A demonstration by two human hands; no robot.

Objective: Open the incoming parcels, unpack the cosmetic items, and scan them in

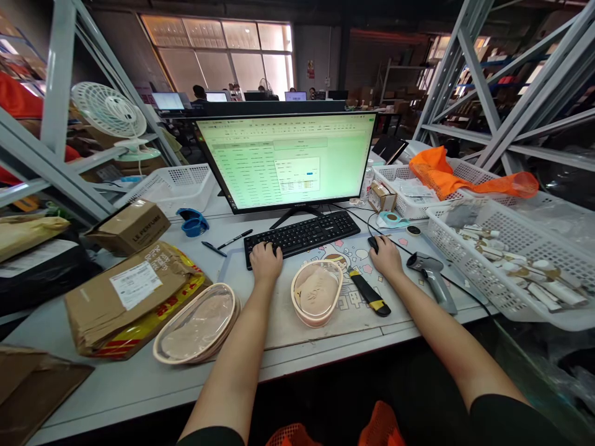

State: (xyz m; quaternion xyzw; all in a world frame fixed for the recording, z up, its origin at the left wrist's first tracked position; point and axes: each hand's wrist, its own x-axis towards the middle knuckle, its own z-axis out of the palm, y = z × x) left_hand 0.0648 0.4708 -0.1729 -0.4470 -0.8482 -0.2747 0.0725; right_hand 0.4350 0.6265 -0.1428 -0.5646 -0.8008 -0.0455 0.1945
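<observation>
My left hand (266, 261) rests with fingers spread on the left end of a black keyboard (316, 234). Over a black computer mouse (373, 243) lies my right hand (385, 255), its fingers closed round it. A lit monitor (288, 162) stands behind the keyboard, showing a spreadsheet with a small pop-up window. Between my forearms sits a beige oval pack (318, 292) with a clear top. A black and yellow utility knife (369, 291) lies beside it. To the left of my left forearm is a stack of similar packs (198, 325). A grey barcode scanner (432, 279) lies right of my right hand.
Cardboard parcels (134, 291) crowd the left side, near pens (227, 241) and a blue tape roll (192, 223). At right, a white basket (465, 260) holds small tubes; an orange mesh vest (446, 173) drapes over others. A fan (109, 110) hangs on the left rack.
</observation>
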